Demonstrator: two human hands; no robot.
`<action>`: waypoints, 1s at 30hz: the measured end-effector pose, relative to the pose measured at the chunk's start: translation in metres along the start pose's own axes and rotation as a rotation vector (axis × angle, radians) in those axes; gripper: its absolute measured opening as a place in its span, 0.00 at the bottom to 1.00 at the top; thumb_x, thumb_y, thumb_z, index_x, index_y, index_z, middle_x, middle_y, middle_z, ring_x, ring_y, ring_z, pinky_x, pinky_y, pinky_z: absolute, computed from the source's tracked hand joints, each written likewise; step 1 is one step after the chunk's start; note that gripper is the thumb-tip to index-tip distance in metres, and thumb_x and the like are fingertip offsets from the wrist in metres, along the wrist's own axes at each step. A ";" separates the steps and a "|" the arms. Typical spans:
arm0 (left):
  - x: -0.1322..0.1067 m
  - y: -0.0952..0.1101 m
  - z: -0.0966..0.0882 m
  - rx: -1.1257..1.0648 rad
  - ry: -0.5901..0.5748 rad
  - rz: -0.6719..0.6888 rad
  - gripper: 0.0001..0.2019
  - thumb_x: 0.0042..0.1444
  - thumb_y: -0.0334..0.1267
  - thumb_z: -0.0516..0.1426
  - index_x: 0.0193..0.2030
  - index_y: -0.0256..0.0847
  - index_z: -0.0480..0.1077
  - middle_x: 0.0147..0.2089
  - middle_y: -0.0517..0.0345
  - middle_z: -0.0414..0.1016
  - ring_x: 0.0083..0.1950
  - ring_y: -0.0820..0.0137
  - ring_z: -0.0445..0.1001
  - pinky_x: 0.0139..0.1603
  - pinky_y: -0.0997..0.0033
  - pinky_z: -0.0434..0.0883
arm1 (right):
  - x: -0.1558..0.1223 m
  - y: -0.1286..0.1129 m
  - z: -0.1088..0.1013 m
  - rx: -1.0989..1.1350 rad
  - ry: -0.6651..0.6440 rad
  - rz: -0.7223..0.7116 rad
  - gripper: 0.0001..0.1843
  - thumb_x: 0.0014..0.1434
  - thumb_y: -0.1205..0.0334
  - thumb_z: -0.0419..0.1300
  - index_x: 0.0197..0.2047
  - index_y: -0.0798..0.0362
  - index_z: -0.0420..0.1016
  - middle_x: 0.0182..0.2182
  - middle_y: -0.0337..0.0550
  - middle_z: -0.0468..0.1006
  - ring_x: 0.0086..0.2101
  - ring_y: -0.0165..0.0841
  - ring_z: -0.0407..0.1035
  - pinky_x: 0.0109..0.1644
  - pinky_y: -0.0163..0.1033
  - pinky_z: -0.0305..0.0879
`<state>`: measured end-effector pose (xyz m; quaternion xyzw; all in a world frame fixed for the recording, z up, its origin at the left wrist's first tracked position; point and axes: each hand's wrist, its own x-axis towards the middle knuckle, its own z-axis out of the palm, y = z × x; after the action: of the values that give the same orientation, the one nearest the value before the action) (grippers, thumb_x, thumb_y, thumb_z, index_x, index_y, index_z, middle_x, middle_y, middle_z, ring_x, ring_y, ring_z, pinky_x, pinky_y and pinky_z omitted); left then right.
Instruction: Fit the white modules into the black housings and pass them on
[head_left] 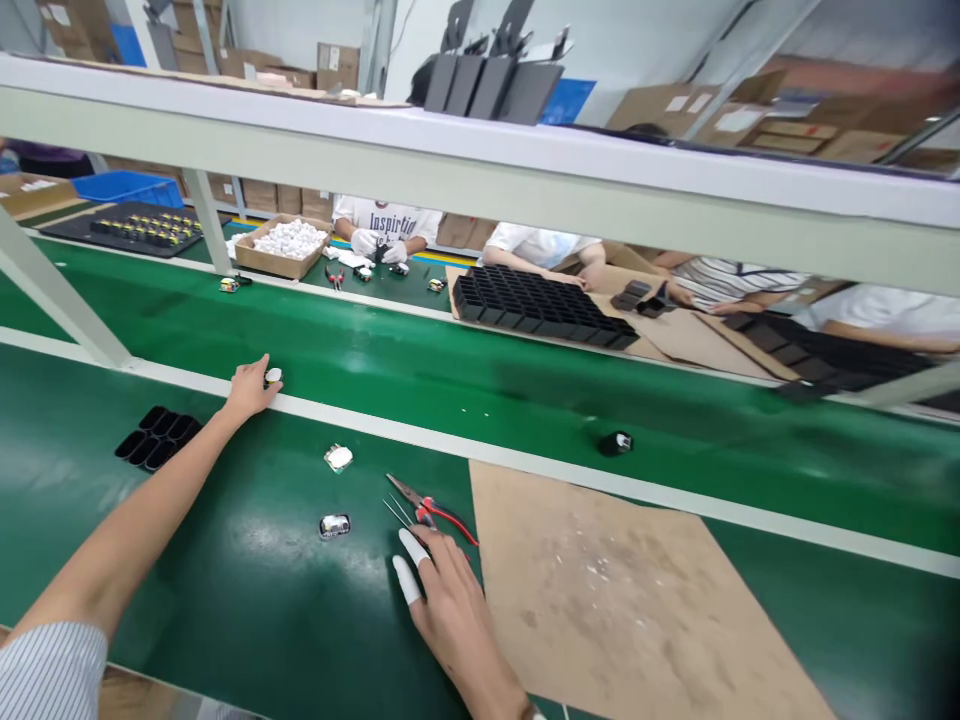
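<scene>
My left hand [251, 392] reaches to the near edge of the green belt, its fingers closed around a small white-topped electronic part [273, 377]. My right hand [457, 610] is low over the bench, thumb and forefinger apart in white finger cots. Right by its fingertips are tweezers [397, 512], their back end hidden at the fingers; I cannot see any firm grip on them. Red-handled long-nose pliers [421, 500] lie just beyond. Between my hands sit a white-topped circuit part [338, 458] and a small dark-rimmed part [334, 526].
Black cups [157, 437] stand grouped beside my left forearm. Brown cardboard [600, 590] covers the bench at right. A black housing [616, 443] lies on the belt [390, 360]. Across it, co-workers sit behind a box of white pieces [281, 262] and black casings [540, 305]. A shelf beam [480, 170] crosses overhead.
</scene>
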<state>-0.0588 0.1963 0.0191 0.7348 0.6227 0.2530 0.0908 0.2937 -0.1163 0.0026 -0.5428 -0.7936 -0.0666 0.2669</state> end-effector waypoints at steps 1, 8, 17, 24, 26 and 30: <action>0.002 0.002 0.004 -0.003 -0.004 0.007 0.29 0.60 0.40 0.59 0.66 0.29 0.65 0.61 0.33 0.76 0.67 0.42 0.69 0.69 0.38 0.62 | 0.000 0.000 0.000 -0.009 -0.008 0.010 0.15 0.73 0.66 0.55 0.59 0.53 0.75 0.52 0.54 0.79 0.48 0.44 0.76 0.49 0.51 0.78; -0.042 0.040 0.018 -0.054 -0.071 0.181 0.28 0.62 0.41 0.59 0.67 0.35 0.66 0.55 0.44 0.79 0.59 0.51 0.74 0.66 0.48 0.66 | -0.002 0.002 0.010 -0.074 -0.041 0.030 0.14 0.71 0.69 0.54 0.56 0.57 0.76 0.56 0.58 0.77 0.51 0.47 0.73 0.51 0.53 0.76; -0.150 0.075 -0.024 -0.184 -0.129 0.359 0.26 0.63 0.51 0.65 0.64 0.45 0.70 0.61 0.46 0.74 0.62 0.52 0.71 0.64 0.47 0.71 | 0.004 0.000 0.022 -0.075 -0.107 -0.004 0.22 0.67 0.78 0.50 0.59 0.56 0.74 0.50 0.54 0.79 0.48 0.45 0.72 0.53 0.53 0.74; -0.192 0.108 -0.012 -0.366 -0.600 0.383 0.32 0.64 0.42 0.66 0.72 0.52 0.62 0.64 0.50 0.72 0.62 0.57 0.74 0.62 0.55 0.75 | 0.009 -0.007 0.007 0.138 -0.074 0.004 0.16 0.71 0.74 0.49 0.56 0.57 0.72 0.46 0.52 0.76 0.43 0.41 0.73 0.46 0.47 0.76; -0.194 0.115 0.001 -0.407 -0.594 0.377 0.28 0.65 0.37 0.64 0.70 0.51 0.64 0.60 0.51 0.74 0.60 0.59 0.76 0.60 0.56 0.76 | 0.011 -0.012 0.000 0.164 -0.095 0.030 0.14 0.73 0.71 0.50 0.57 0.56 0.71 0.48 0.51 0.75 0.39 0.38 0.74 0.39 0.42 0.74; -0.197 0.120 0.016 -0.492 -0.559 0.396 0.29 0.64 0.35 0.63 0.70 0.51 0.63 0.55 0.53 0.76 0.57 0.60 0.76 0.59 0.57 0.77 | 0.016 -0.020 -0.008 0.113 -0.107 -0.011 0.13 0.73 0.71 0.48 0.49 0.54 0.73 0.46 0.49 0.76 0.32 0.35 0.72 0.30 0.40 0.68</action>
<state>0.0342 -0.0155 0.0088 0.8371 0.3417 0.1975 0.3788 0.2744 -0.1140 0.0211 -0.5253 -0.8121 0.0057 0.2539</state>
